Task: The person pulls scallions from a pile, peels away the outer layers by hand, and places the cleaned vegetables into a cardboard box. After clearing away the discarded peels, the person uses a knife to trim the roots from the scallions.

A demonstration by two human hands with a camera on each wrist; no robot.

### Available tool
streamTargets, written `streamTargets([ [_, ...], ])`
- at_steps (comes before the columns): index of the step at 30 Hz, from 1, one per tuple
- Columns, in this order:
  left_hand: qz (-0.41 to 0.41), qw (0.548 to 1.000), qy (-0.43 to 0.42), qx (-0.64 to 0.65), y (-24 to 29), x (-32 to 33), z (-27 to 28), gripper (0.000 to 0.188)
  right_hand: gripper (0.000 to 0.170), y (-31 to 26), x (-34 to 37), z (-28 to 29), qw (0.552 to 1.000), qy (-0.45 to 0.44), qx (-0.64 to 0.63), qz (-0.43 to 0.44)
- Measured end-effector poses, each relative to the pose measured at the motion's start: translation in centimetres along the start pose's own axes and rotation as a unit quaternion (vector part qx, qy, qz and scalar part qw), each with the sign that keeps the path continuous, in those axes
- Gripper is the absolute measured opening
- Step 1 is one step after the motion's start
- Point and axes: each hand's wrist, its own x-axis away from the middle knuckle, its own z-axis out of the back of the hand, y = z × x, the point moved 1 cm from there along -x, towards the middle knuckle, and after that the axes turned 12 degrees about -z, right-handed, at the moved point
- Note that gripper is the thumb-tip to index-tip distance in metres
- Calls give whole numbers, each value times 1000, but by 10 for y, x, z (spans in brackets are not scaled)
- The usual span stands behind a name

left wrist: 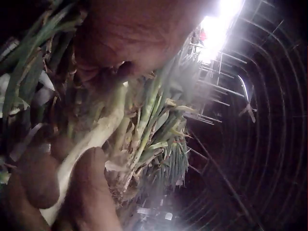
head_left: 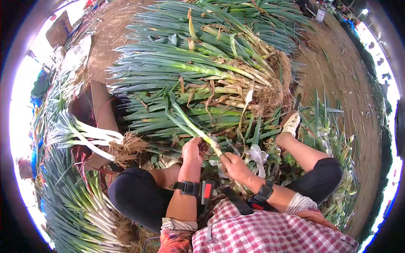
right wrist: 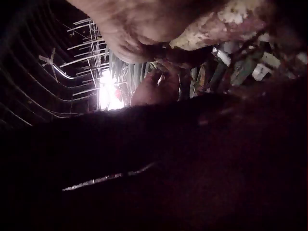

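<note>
A single green onion slants across the middle of the head view, leaves up and to the left, pale stem down to the right. My left hand grips its stem partway along, fingers curled beneath. At the lower end, my right hand pinches the stem; the root end is hidden by the fingers. In the left wrist view, the white stem runs from under the left hand to the right thumb and fingers. The right wrist view is dark, with the right hand above the left hand.
A large heap of green onions lies ahead, dry roots to the right. On the left, a small cleaned bunch rests over a brown container. More onions lie lower left; stripped leaves litter the right.
</note>
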Motion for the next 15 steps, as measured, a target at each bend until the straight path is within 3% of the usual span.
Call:
streamTargets([
  [7,42,996,55,59,6,8,-8,9,28,10,-7,-1,1000,-14,-5,21],
  [13,35,999,39,-3,-1,6,-9,14,29,10,-6,0,998,23,44,33],
  [15,63,996,3,-62,-6,4,-3,14,30,11,-8,0,989,72,89,90],
])
